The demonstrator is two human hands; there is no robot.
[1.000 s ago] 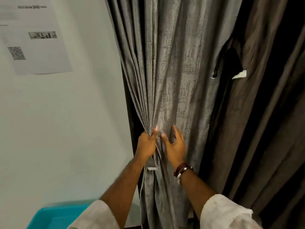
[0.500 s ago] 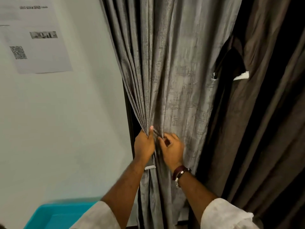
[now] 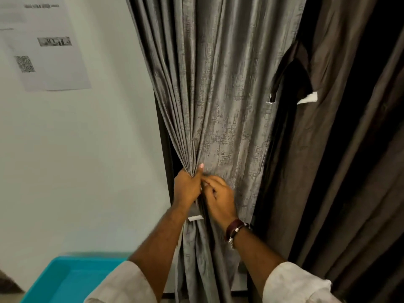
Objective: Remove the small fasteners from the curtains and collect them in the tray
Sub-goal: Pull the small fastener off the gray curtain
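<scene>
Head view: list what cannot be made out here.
- Fastener: hidden between the left hand and right hand at the gathered grey curtain.
- Turquoise tray: cut off by the bottom edge and the left sleeve.
- Wall paper: print blurred.

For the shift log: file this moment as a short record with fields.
left hand: grips the bunched folds of the grey curtain, thumb up
right hand: fingers curled at the gather beside the left hand; fastener itself not visible
tray: teal, low left, below the hands
brown curtain: hangs to the right, white tag on it
wall: printed sheet with a QR code
</scene>
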